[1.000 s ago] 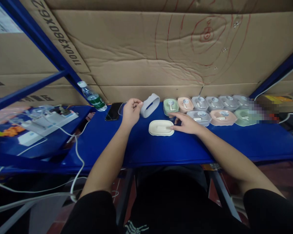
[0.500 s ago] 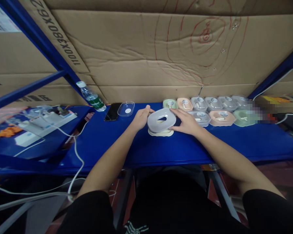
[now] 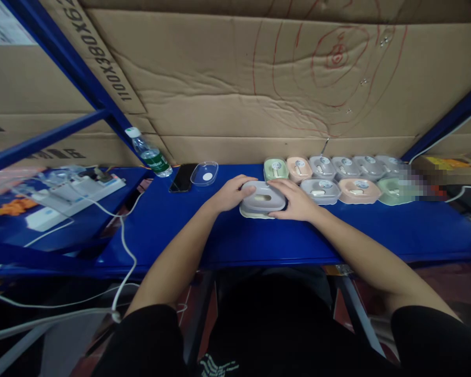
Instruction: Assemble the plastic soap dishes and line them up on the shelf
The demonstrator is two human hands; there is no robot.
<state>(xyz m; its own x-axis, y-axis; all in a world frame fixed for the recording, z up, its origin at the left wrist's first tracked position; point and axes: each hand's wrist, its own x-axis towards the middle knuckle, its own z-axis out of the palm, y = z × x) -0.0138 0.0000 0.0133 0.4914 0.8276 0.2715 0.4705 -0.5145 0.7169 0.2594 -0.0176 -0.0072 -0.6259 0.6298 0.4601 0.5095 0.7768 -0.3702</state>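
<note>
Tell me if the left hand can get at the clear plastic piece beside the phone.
Probably yes: nothing visible stands between the left hand and the clear plastic piece on the blue tabletop. The hand is on the gray cover, though, so it would likely need to let go.

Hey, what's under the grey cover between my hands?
A cream base peeks out along the near edge of the grey cover, with cream also showing through its slot. The cover and right hand hide the rest.

Left hand, right hand — both holding grey cover (slotted) — cream base beneath.
</note>
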